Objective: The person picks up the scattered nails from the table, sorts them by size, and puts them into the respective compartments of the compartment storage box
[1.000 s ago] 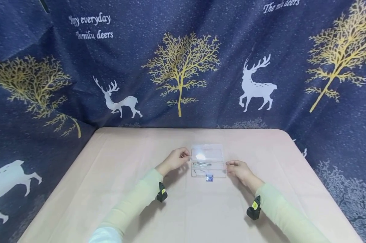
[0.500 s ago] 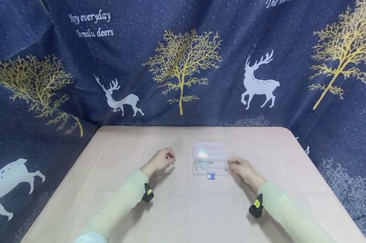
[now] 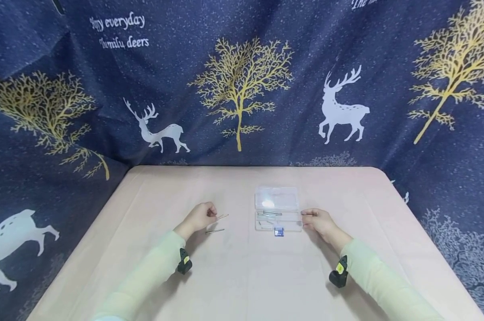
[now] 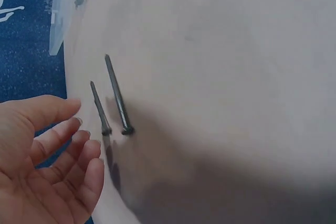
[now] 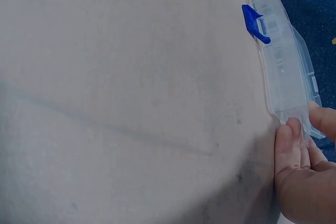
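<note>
My left hand (image 3: 197,218) is left of the box with fingers loosely bent; in the left wrist view thumb and fingertips stand apart with nothing between them. Just off its fingertips lies a thin nail (image 4: 100,108), its head towards the hand. Beside that nail, on the cloth, is a thicker dark nail (image 4: 118,95). My right hand (image 3: 320,224) holds the right end of a clear plastic box (image 5: 286,72), thumb at the far corner and fingers against the end wall. The box has its lid (image 3: 276,196) laid back and several nails (image 3: 270,213) inside.
A blue latch (image 3: 279,232) hangs on the box's front side. Pale pink cloth (image 3: 266,276) covers the table. Behind it hangs a dark blue curtain (image 3: 165,80) printed with deer and trees.
My left hand has moved left from the box, and a second nail now shows at its fingertips, near the first one. The right hand has stayed at the box's end.
</note>
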### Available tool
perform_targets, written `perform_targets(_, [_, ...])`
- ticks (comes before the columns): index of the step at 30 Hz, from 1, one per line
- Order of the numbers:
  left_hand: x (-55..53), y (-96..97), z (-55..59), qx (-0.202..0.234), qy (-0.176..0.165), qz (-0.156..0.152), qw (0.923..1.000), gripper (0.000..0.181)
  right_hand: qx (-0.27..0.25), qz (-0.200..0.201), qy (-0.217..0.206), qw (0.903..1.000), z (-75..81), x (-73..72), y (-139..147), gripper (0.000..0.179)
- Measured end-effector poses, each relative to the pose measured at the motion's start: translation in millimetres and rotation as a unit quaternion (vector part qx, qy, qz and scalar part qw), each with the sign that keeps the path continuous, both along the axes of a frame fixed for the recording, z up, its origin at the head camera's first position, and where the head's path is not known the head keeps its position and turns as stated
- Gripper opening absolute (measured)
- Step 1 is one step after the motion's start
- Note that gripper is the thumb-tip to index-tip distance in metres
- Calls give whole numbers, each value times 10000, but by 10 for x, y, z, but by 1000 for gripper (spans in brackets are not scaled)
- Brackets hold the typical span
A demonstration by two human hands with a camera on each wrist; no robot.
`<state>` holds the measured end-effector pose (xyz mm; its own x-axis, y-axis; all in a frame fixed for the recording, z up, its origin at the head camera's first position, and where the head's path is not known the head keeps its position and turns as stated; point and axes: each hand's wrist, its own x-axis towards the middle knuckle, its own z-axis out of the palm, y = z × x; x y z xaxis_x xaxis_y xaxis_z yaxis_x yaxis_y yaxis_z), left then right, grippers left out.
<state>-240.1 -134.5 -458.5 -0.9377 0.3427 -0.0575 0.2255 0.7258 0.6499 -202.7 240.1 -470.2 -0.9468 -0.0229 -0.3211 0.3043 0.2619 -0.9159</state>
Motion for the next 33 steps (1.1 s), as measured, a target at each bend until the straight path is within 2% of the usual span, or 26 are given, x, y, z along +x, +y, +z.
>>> perform_targets(7, [55, -77, -72, -316, -354, 328, 9983, 8, 110, 25, -57, 9999, -7, 9, -5, 45])
perform_targets(10, [67, -97, -120, -331, -394, 378, 9980, 6, 83, -15, -63, 9999, -23, 15, -7, 44])
perform_targets(17, [64, -109, -166, -339, -255, 346, 9985, 5, -16, -64, 14, 10000, -51, 20, -1, 43])
perform_targets(27, [34, -98, -115, -604, -157, 215, 9978, 4, 43, 5, 52, 10000, -26, -3, -5, 45])
perform_targets(30, [41, -108, -105, -470, -210, 242, 9984, 4, 46, -4, 63, 10000, -20, 0, -6, 44])
perform_targets(33, [45, -118, -99, -118, -266, 275, 9992, 6, 49, -3, 91, 9999, -16, 4, -5, 45])
